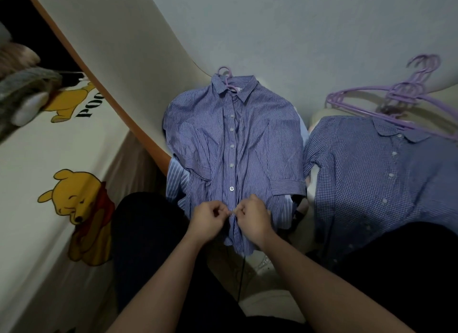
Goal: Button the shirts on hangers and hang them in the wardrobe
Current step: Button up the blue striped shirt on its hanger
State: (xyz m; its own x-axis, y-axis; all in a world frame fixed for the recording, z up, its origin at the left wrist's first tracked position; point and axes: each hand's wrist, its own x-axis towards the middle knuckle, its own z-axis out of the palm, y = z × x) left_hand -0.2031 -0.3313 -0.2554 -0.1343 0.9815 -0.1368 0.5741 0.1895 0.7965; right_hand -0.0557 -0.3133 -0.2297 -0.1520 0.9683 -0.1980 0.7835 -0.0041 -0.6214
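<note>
Striped shirt [233,144] flat on a purple hanger [226,78] mid-scene, left hand [208,221] and right hand [252,218] both pinching its near placket — checked shirt [376,174] lying right, spare hangers [396,97] beyond it

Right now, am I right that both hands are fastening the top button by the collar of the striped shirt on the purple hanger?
Not quite. The head view shows the left hand and right hand pinching the front of the striped shirt low down near the hem, below the fastened buttons, not by the collar. The shirt is indeed on the purple hanger.
</note>
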